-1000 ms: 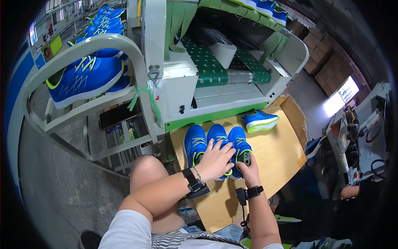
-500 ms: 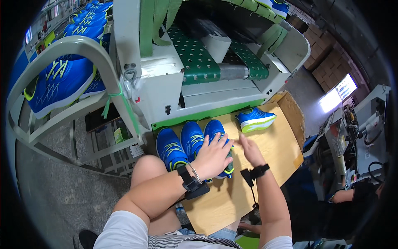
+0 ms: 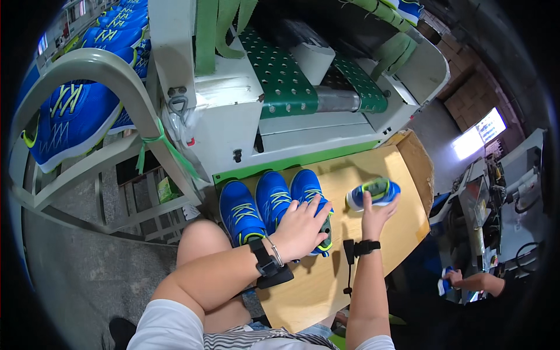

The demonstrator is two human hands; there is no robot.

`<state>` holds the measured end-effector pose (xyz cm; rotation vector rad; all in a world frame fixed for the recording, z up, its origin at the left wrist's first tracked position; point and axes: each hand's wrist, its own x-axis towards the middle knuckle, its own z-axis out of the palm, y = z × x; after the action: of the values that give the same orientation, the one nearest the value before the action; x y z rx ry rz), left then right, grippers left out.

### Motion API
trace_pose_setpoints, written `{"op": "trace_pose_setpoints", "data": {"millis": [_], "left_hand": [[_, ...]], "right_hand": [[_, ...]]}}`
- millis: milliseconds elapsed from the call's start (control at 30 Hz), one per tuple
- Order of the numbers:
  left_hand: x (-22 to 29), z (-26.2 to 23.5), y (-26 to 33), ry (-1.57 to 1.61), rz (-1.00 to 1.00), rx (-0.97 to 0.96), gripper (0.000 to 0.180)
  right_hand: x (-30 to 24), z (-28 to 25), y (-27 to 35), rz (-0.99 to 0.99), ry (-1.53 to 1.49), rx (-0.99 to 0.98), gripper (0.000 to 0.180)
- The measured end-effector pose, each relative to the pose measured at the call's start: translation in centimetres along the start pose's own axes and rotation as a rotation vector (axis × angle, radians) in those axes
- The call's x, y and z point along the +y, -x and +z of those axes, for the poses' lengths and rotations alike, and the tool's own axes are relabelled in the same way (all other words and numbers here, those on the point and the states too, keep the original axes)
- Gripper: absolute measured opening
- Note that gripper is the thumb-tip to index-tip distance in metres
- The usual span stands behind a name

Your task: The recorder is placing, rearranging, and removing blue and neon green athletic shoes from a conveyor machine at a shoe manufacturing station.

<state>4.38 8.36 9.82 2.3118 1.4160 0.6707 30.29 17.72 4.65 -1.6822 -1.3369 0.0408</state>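
Note:
Three blue sneakers with yellow-green laces stand side by side on the wooden board: a left one [image 3: 238,205], a middle one [image 3: 272,191] and a right one [image 3: 307,182]. Across the right one's laces and opening lies my left hand [image 3: 299,229], its fingers spread. My right hand [image 3: 378,218] grips another blue sneaker [image 3: 373,191] at the heel and side, its opening facing up, over the board's right half. Most of the right hand's fingers are hidden behind that sneaker.
The board [image 3: 309,291] has a raised brown edge [image 3: 417,166] at right. Behind it stands a white machine with a perforated green belt [image 3: 280,76]. A metal rack [image 3: 96,61] at left carries more blue sneakers [image 3: 73,119]. At far right a co-worker's hand [image 3: 458,279] holds a shoe.
My right hand has taken hold of the separate sneaker, which has turned from lying on its side to opening-up and shifted right and nearer. My left hand stays on the right sneaker.

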Motion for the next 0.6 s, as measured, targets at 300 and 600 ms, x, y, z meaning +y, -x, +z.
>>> {"op": "trace_pose_setpoints", "data": {"millis": [300,600], "left_hand": [[-0.4,0.0,-0.3,0.050,0.007,0.028,0.076],[0.2,-0.3,0.1,-0.010,0.009,-0.005,0.077]], "right_hand": [[-1.3,-2.8,2.7,0.212,-0.378,-0.448,0.101],[-7.7,-12.9,10.5,-0.199,-0.230,-0.504,0.027]]}}
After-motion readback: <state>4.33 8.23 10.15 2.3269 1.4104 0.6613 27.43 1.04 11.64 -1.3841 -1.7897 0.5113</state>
